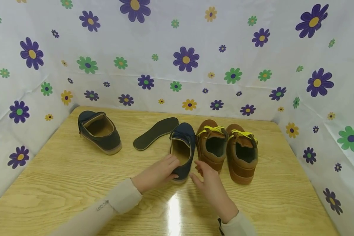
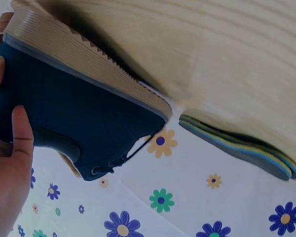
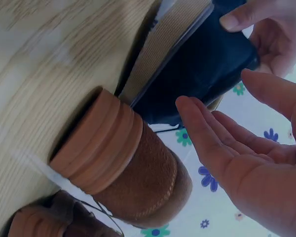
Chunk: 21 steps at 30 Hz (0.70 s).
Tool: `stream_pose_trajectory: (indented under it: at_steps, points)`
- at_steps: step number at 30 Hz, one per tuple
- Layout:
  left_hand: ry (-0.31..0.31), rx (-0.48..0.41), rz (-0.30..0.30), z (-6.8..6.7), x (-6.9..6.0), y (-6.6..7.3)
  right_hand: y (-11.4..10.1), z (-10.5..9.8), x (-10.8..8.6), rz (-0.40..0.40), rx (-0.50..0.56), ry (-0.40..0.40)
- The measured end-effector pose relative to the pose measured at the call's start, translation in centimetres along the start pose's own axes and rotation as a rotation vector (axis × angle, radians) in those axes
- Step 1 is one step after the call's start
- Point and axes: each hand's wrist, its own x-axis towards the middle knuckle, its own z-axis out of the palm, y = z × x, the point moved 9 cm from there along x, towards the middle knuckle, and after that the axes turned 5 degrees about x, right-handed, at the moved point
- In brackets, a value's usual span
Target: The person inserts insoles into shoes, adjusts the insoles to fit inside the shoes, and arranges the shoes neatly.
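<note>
A navy shoe (image 1: 186, 164) stands near the middle of the table, toe pointing away. My left hand (image 1: 157, 173) grips its heel, thumb on the outside and fingers at the opening's rim; the left wrist view shows the same shoe (image 2: 74, 98) from its side. Just right of the heel, my right hand (image 1: 210, 185) is held with fingers apart and nothing in them. In the right wrist view that hand (image 3: 246, 153) is beside the navy shoe (image 3: 187, 69). A dark insole (image 1: 156, 133) lies left of the shoe's toe; its layered edge shows in the left wrist view.
Another navy shoe (image 1: 101, 132) sits at the back left of the table (image 1: 62, 183). Two brown shoes with yellow laces, the nearer one (image 1: 213, 157) close against the navy shoe and the other (image 1: 242, 170) to its right. Flowered cloth (image 1: 165, 39) hangs behind and at both sides.
</note>
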Motion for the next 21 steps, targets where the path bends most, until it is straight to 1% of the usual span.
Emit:
stream_pose_trajectory:
  at_steps: [3, 7, 10, 13, 15, 18, 21]
  points:
    - [-0.016, -0.01, -0.01, 0.6, 0.3, -0.2, 0.1, 0.6, 0.3, 0.01, 0.011, -0.042]
    - [-0.033, -0.007, -0.062, 1.2, 0.6, -1.1, 0.2, 1.4, 0.8, 0.01, 0.027, -0.084]
    - [-0.039, 0.015, -0.092, 1.5, 0.8, -1.7, 0.2, 1.9, 1.3, 0.013, 0.032, -0.102]
    - [-0.038, 0.031, -0.096, 1.6, 1.0, -1.9, 0.2, 2.0, 1.6, 0.009, 0.018, -0.099]
    - [-0.033, 0.029, -0.098, 1.6, 1.1, -2.0, 0.0, 2.0, 1.7, -0.015, 0.001, -0.084]
    - [-0.024, 0.032, -0.11, 1.6, 1.3, -2.3, -0.5, 1.8, 2.0, -0.071, -0.033, -0.063]
    - [-0.013, 0.034, -0.122, 1.5, 1.3, -2.6, -0.8, 1.9, 2.2, -0.107, -0.061, -0.063]
